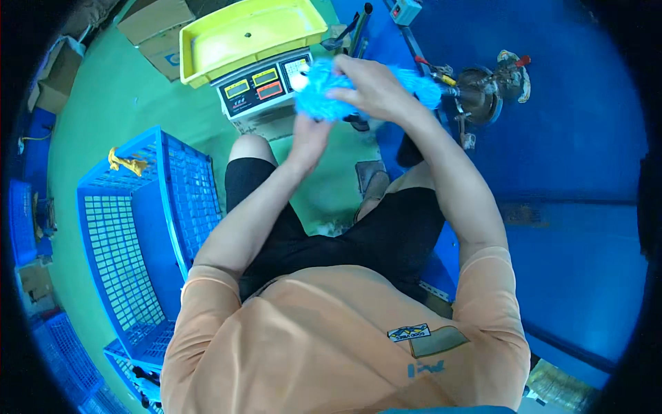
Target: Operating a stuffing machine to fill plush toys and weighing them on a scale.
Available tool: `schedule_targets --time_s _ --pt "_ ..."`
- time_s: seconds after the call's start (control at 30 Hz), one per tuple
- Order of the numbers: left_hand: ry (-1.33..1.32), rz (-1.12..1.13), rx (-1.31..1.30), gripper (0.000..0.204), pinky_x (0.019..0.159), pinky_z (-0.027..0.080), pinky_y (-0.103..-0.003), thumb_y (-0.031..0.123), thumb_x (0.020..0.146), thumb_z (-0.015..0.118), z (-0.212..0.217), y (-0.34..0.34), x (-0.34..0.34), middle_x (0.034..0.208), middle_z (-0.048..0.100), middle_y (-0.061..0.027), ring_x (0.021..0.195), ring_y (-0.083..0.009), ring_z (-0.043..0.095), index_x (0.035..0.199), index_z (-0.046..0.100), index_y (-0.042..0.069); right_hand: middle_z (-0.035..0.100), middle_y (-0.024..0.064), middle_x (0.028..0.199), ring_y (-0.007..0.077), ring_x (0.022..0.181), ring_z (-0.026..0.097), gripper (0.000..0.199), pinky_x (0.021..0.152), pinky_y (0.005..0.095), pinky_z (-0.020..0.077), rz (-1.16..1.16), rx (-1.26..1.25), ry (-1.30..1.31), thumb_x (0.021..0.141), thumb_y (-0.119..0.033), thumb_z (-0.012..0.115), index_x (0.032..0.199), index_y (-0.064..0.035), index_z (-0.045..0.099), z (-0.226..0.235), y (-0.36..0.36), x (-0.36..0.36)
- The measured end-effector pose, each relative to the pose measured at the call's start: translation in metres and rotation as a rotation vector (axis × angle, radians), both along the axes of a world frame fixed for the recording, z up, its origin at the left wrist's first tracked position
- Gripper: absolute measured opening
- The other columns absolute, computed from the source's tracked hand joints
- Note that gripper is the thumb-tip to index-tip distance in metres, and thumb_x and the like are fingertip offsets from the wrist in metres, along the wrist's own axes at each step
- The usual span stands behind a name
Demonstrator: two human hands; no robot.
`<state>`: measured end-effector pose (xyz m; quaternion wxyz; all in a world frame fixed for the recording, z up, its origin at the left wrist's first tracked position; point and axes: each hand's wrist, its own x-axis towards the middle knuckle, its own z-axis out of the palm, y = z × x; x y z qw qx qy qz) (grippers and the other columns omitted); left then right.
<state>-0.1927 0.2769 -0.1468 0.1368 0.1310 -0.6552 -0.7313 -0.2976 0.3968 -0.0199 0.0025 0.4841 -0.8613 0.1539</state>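
A bright blue furry plush toy (318,88) with a white round spot at its left end is held up in front of me. My left hand (310,143) supports it from below, its fingers mostly hidden behind the fur. From above, my right hand (372,88) grips the plush, thumb and fingers closed round its middle. More blue fur stretches out to the right, past my right wrist. Just behind the plush stands a scale (255,90) with small display windows, carrying a yellow tray (248,34).
A tall blue plastic basket (165,207) stands at my left, a yellow strip (127,163) tied on its rim. Cardboard boxes (155,34) lie at the far left. On the blue work surface (565,138) to my right is a metal machine fitting (479,93) with a red handle.
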Motion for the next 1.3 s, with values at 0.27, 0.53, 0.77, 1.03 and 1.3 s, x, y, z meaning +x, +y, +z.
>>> schedule_targets --time_s 0.27,0.53,0.77,1.03,1.3 --pt "0.263 0.302 0.433 0.047 0.091 0.053 -0.037 0.014 0.089 0.073 0.037 -0.002 -0.004 0.112 0.069 -0.0096 0.096 -0.0264 0.067 0.130 0.057 0.001 0.068 0.0164 0.080 0.0391 0.067 0.065 0.035 0.060 0.0474 0.0483 -0.496 -0.406 0.188 0.090 -0.032 0.070 0.104 -0.0044 0.055 -0.027 0.027 -0.033" --pt "0.499 0.287 -0.983 0.043 0.095 0.048 -0.032 0.009 0.087 0.073 0.056 -0.022 -0.001 0.119 0.063 -0.0094 0.106 -0.0238 0.061 0.128 0.059 0.006 0.070 0.0114 0.082 0.0366 0.068 0.067 0.032 0.058 0.0459 0.0494 -0.426 -0.358 0.255 0.090 -0.035 0.070 0.102 -0.0081 0.057 -0.025 -0.003 -0.003" --pt "0.133 -0.082 -0.555 0.043 0.081 0.048 -0.028 0.007 0.086 0.072 0.023 -0.021 0.011 0.102 0.066 -0.0070 0.088 -0.0183 0.059 0.127 0.061 0.007 0.071 0.0122 0.085 0.0373 0.071 0.068 0.025 0.061 0.0491 0.0505 -0.499 -0.330 0.229 0.091 -0.032 0.066 0.103 -0.0110 0.059 -0.026 0.015 -0.025" --pt "0.005 -0.127 -0.350 0.037 0.074 0.048 -0.029 0.002 0.084 0.070 0.042 -0.019 0.012 0.098 0.069 -0.0076 0.079 -0.0182 0.060 0.120 0.064 0.005 0.071 0.0082 0.093 0.0283 0.075 0.064 0.019 0.071 0.0399 0.0506 -0.416 -0.347 0.362 0.095 -0.025 0.062 0.094 -0.0057 0.065 0.007 0.069 -0.027" --pt "0.129 0.044 -0.471 0.039 0.081 0.050 -0.028 0.004 0.088 0.067 0.040 -0.035 0.028 0.110 0.068 -0.0093 0.091 -0.0174 0.063 0.127 0.062 0.005 0.067 0.0075 0.080 0.0241 0.081 0.065 0.046 0.081 0.0363 0.0477 -0.012 0.144 0.431 0.088 -0.058 0.061 0.093 -0.0117 0.066 -0.014 0.002 0.012"
